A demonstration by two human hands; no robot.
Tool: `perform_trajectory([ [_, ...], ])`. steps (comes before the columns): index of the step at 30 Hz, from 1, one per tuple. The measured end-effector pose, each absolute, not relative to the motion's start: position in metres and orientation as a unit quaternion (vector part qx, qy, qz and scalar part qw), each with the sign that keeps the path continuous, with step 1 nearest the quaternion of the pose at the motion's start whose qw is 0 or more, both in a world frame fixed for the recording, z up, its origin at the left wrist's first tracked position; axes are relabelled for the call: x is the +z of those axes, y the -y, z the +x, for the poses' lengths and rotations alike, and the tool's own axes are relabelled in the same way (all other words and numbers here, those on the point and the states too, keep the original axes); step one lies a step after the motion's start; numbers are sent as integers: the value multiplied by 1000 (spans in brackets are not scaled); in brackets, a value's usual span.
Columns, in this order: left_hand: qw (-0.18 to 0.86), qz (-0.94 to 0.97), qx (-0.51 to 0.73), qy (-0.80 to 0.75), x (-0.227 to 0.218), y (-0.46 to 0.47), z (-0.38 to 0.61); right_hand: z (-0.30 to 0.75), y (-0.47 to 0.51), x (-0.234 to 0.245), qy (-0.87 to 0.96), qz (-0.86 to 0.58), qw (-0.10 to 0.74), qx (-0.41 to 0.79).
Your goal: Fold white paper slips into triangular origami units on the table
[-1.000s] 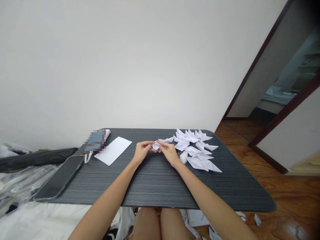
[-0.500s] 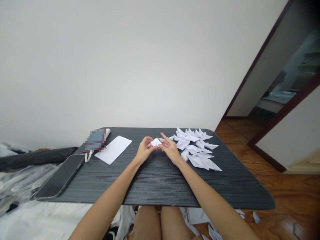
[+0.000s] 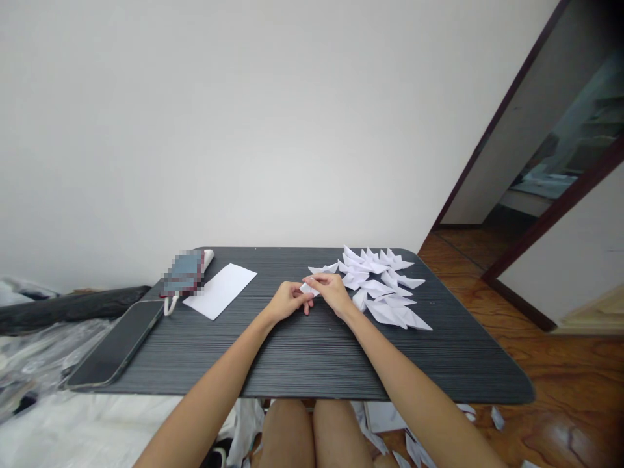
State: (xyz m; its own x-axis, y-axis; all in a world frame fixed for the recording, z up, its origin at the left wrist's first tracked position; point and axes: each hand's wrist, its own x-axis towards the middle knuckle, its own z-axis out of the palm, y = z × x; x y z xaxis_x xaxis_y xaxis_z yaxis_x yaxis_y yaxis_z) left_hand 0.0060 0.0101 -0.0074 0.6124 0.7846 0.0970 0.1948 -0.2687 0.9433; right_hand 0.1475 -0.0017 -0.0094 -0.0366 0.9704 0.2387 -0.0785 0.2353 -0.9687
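A small folded piece of white paper is pinched between both hands above the middle of the table. My left hand grips its lower left side, thumb on top. From the right, my right hand has its fingers closed on the upper edge. Fingers cover much of the paper, so its full shape is hidden. Just beyond my right hand lies a single folded paper boat. To the right, several more folded paper boats form a loose, overlapping group.
A flat white sheet lies at left on the dark table. Beside it are a blurred-out device with a white cable and a black phone at the table's left edge. A white wall rises behind.
The folded paper has been turned and tilted between my hands. My right fingers, partly spread before, have closed over its top; my left hand has shifted slightly down.
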Motion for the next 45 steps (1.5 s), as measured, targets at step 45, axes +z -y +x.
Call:
perform_trajectory([
  [45,178,789,454,-372,3,-1,3,146,12,-2,663,-442,495,346],
])
